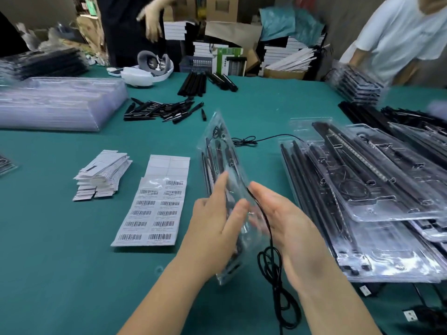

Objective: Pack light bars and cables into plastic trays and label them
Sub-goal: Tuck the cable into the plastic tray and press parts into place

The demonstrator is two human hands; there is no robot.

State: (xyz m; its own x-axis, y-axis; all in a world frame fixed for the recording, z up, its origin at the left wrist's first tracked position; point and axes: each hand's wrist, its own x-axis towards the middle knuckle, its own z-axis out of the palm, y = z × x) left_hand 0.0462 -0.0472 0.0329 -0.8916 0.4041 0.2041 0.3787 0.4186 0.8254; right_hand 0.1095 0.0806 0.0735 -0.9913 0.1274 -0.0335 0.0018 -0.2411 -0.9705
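Note:
A clear plastic tray [219,146] holding black light bars stands on edge above the green table [60,262], squeezed between my two palms. My left hand [215,218] presses its left face with straight fingers. My right hand [283,223] presses the right face, fingers straight too. A black cable [273,267] runs out of the tray between my hands and hangs in a loose coil below my right wrist. A sheet of barcode labels [152,213] lies flat to the left of the tray.
Filled trays [377,189] are piled at the right. A stack of paper cards [101,175] sits left of the labels. Empty clear trays [55,102] are stacked far left. Loose black parts [164,112] and bars [193,84] lie beyond. Two other people stand across the table.

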